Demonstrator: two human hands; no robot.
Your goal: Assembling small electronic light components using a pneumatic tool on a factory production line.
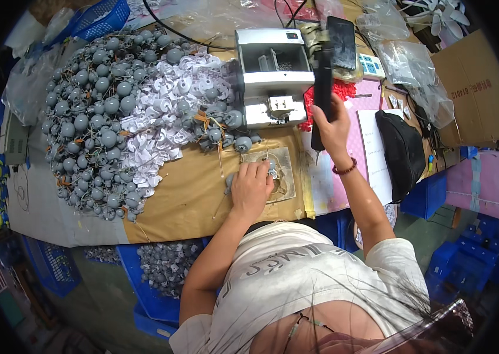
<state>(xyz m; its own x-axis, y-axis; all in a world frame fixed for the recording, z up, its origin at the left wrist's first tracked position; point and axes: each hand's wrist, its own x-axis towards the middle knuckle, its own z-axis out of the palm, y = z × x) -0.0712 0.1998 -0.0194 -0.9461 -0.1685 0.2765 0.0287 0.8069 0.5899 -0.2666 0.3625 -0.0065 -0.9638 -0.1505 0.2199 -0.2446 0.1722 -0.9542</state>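
My left hand [251, 187] presses down on a small grey part [229, 180] that lies on a pale square work pad [282, 171] on the brown tabletop. My right hand [333, 127] is raised beside the pad and grips a black electric screwdriver [322, 88] upright, its tip pointing down near the pad's right edge. A large heap of grey round motor-like parts [93, 124] with wires covers the left of the table, with a pile of white plastic pieces [164, 118] next to it.
A silver screw-feeder box [273, 74] stands behind the pad, red small parts [339, 89] beside it. A phone on a stand [342, 41], a black cap [400, 150], clear bags [408, 62] and a cardboard box [476, 88] lie right. Blue crates [161, 277] of grey parts sit below the table.
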